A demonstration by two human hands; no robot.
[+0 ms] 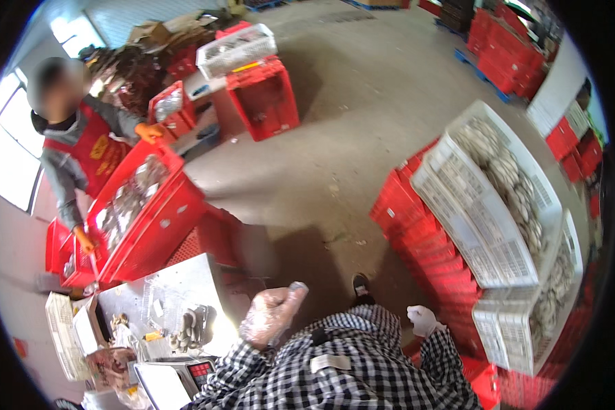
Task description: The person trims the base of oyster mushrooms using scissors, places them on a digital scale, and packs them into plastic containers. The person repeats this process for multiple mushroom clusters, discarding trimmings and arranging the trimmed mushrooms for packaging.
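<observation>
My left hand [272, 316], in a clear plastic glove, is raised at the right edge of a metal table [191, 279]. Its fingers are curled in, and nothing shows in them. Nearest to it on the tabletop lie grey-brown, elongated pieces [193, 326], possibly mushrooms, in what looks like a clear tray. Beside them sits a device with a red keypad [199, 371], possibly a scale. My right hand [424, 321], white-gloved, hangs by my checked sleeve, loosely closed with nothing visible in it. Close to its right rises a stack of red crates [434, 263].
White crates [482, 205] of pale, rounded goods top the right-hand stacks. At left a co-worker in orange gloves grips a large red crate [158, 217] of wrapped packs. Ahead, a white basket [236, 49] rests on a red crate [263, 99]. Concrete floor [335, 150] lies between.
</observation>
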